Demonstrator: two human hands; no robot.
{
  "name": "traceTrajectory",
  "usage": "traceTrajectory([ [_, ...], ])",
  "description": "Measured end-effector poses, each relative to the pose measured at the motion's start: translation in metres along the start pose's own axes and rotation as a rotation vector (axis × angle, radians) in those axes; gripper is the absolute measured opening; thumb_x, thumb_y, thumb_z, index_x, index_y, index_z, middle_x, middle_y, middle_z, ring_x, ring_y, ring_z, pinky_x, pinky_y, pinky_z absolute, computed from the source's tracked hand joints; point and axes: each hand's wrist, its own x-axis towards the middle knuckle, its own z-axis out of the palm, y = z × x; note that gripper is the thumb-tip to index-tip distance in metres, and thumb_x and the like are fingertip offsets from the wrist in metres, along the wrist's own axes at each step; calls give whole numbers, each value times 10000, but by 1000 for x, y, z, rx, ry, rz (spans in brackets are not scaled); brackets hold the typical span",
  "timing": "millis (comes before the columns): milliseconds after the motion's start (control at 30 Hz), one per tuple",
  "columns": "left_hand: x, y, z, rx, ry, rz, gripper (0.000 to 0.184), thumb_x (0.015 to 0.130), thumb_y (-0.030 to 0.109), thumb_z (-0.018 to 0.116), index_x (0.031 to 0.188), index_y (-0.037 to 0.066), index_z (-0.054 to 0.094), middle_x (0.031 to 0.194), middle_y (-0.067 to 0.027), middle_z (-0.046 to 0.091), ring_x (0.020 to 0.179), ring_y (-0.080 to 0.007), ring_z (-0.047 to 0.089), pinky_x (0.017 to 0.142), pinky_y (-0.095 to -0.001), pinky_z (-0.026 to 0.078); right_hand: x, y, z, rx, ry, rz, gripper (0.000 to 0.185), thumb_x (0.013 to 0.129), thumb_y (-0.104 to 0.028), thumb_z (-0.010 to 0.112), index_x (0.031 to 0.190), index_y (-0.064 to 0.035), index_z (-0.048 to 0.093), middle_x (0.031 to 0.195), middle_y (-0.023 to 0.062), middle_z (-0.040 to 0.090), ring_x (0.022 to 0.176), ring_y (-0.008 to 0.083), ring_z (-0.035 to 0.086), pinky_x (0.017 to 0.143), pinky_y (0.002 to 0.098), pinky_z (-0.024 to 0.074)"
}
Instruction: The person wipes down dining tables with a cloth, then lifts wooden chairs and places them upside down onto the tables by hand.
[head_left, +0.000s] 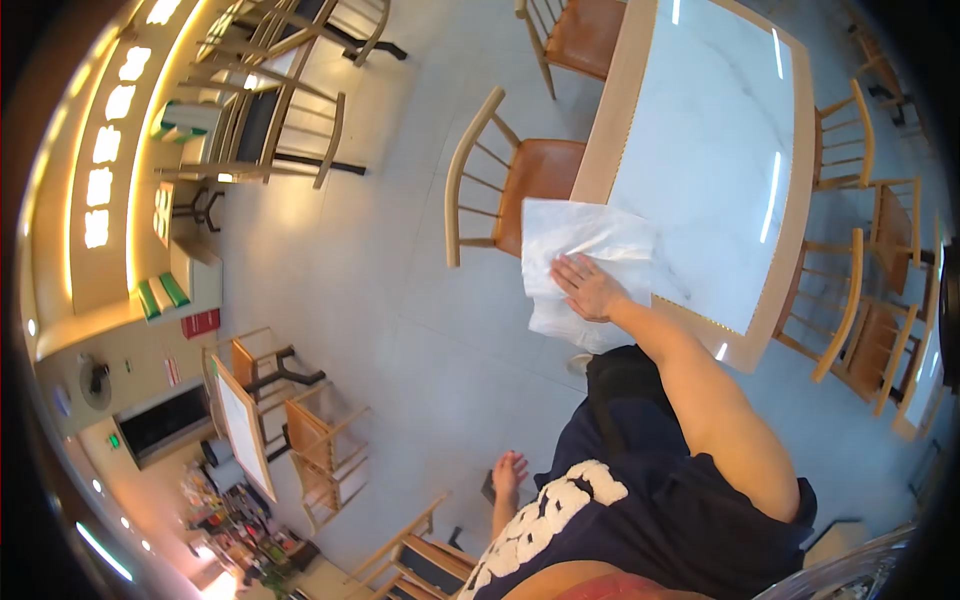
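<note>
A person's right hand (590, 290) lies flat, fingers extended and close together, on a white sheet (585, 230) of thin, creased material at the near-left corner of a table (715, 130). The palm appears to press rather than clutch; whether the thumb or fingertips pinch a fold cannot be told. The left hand (510, 475) hangs low beside the body, well apart from the table, fingers loosely curled, with nothing visible in its grasp.

The sheet lies partly on the pale, marbled top and partly past its wooden border, its outer part hanging above the floor (420, 300). Beside it, a chair (545, 185) with a brown seat stands at the table's left side, and the sheet's upper edge overlaps that seat in view.

The overhang looks like the weak point: if the palm lifts or pushes outward, the sheet's loose weight could drag it off the corner. With one hand bearing down, the material could also bunch under the fingers, and a hanging edge could snag on the chair.

Farther out, more spindle-backed chairs line the table's right side, and lit wall lettering (105, 145) glows across the room.
</note>
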Motion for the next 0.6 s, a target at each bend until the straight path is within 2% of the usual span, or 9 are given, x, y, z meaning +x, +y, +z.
traceTrajectory([
  [67, 5, 7, 7, 108, -98, -49, 467, 1036, 437, 599, 1369, 109, 608, 1226, -76, 717, 1103, -227, 687, 897, -361, 535, 14, 22, 1, 86, -21, -132, 694, 978, -397, 545, 1566, -59, 394, 1665, 124, 333, 1561, 309, 252, 1271, 507, 198],
  [100, 26, -7, 1, 204, -155, -8, 465, 1033, 444, 602, 1353, 107, 623, 1217, -73, 720, 1093, -214, 685, 890, -340, 530, 23, 38, 3, 123, -26, -204, 692, 973, -397, 551, 1564, -70, 400, 1662, 116, 342, 1559, 308, 257, 1272, 500, 203],
  [133, 48, -20, -7, 295, -210, 54, 463, 1030, 450, 606, 1338, 105, 638, 1209, -70, 723, 1083, -201, 682, 884, -319, 525, 34, 57, 2, 163, -20, -183, 690, 969, -396, 555, 1562, -77, 406, 1657, 109, 352, 1556, 307, 265, 1271, 495, 207],
  [200, 57, 20, -2, 385, -253, 110, 463, 1024, 462, 612, 1307, 100, 668, 1192, -63, 729, 1063, -174, 678, 870, -277, 516, 53, 93, -4, 245, -12, -136, 686, 961, -395, 564, 1557, -90, 417, 1648, 96, 372, 1549, 304, 281, 1271, 485, 216],
  [300, 53, 93, 14, 233, -108, -128, 534, 1030, 452, 604, 1415, 85, 571, 1286, -85, 703, 1130, -244, 673, 947, -394, 518, 76, 155, -26, 136, 26, 108, 702, 949, -395, 579, 1556, -83, 415, 1650, 97, 362, 1551, 297, 274, 1270, 492, 214],
  [333, 43, 127, 29, 233, -75, -131, 598, 1032, 454, 597, 1479, 73, 486, 1364, -108, 664, 1214, -308, 649, 1001, -494, 499, 82, 174, -32, 112, 23, 152, 703, 955, -403, 565, 1562, -86, 404, 1660, 96, 342, 1559, 290, 253, 1277, 484, 196],
  [433, 35, 223, 74, 271, -28, 49, 585, 1043, 449, 582, 1469, 59, 493, 1375, -133, 650, 1250, -309, 632, 1010, -482, 504, 102, 234, -49, 38, 36, 296, 706, 972, -422, 532, 1578, -97, 375, 1682, 91, 298, 1577, 276, 208, 1290, 468, 154],
  [600, 19, 324, 152, 323, -93, 269, 556, 1060, 402, 576, 1479, 49, 483, 1380, -147, 643, 1251, -278, 627, 1017, -440, 499, 131, 323, -65, -41, 160, 543, 719, 988, -402, 528, 1609, -104, 323, 1686, 90, 292, 1570, 287, 226, 1282, 485, 163],
])
